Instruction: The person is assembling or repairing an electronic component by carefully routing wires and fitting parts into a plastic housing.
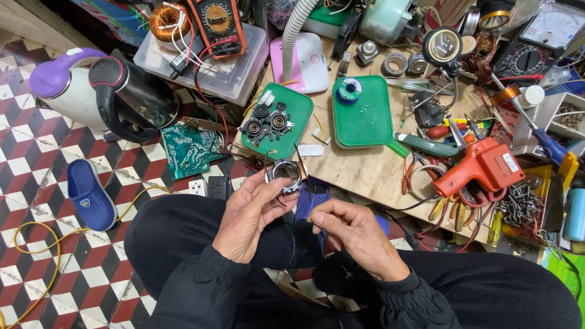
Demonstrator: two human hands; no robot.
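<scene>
Head view. Seen at lower centre of the frame: left hand, fingers curled and closed around a small ring-shaped metal part, held up just above the lap. Right hand beside it, lower centre right, fingertips pinched together near a thin dark wire rising toward the ring; whether actually gripping the wire, cannot tell.

Packages and labels: a clear plastic storage box at upper left centre, carrying an orange multimeter and a copper-wound coil. A white rectangular tag lying flat at frame centre, just above the ring. A pale label patch on the side of the orange soldering gun, right of centre.

Surface and room: a worn wooden board as worktop, crowded across the upper right. Floor of red, black and white checkered tiles on the left. Dark trousers and black sleeves filling the bottom.

Counts: two green trays — one with black round parts, centre; one with a solder spool, right of it. One green circuit board on the floor, left of centre. One black-and-steel kettle and one white-and-purple appliance, upper left. One blue slipper, left. One yellow cable looping at lower left. One heap of screws, far right.
</scene>
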